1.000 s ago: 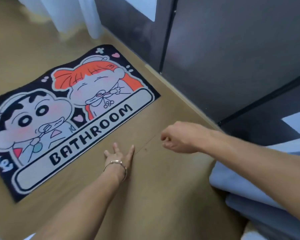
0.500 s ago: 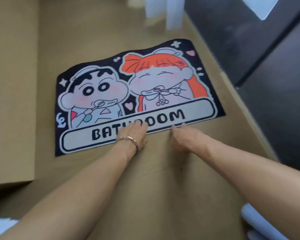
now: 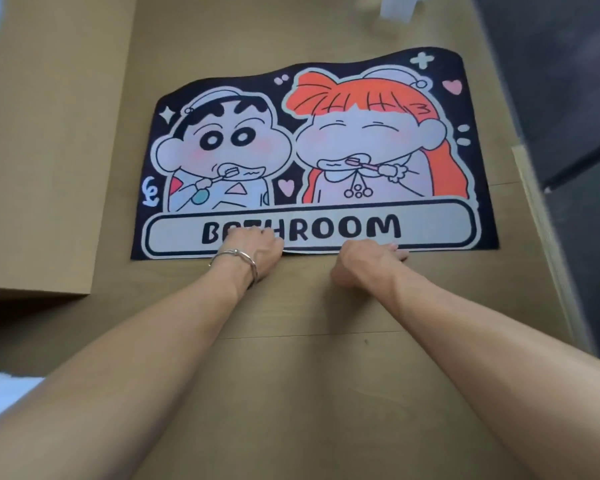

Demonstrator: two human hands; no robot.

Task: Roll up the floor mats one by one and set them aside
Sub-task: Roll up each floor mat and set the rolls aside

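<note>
The left hand [image 3: 253, 249] (bracelet [image 3: 234, 255] on its wrist) is now curling its fingers over the near edge of the floor mat [image 3: 312, 150], having come forward off the wooden floor [image 3: 291, 375]. The mat is still lying flat, unrolled. The right hand [image 3: 368, 259] is arriving at that same edge too; whether it is gripping yet, I cannot tell. Rolling is probably just beginning.

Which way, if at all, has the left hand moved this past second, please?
Yes: the left hand went forward off bare floor onto the mat.
</note>
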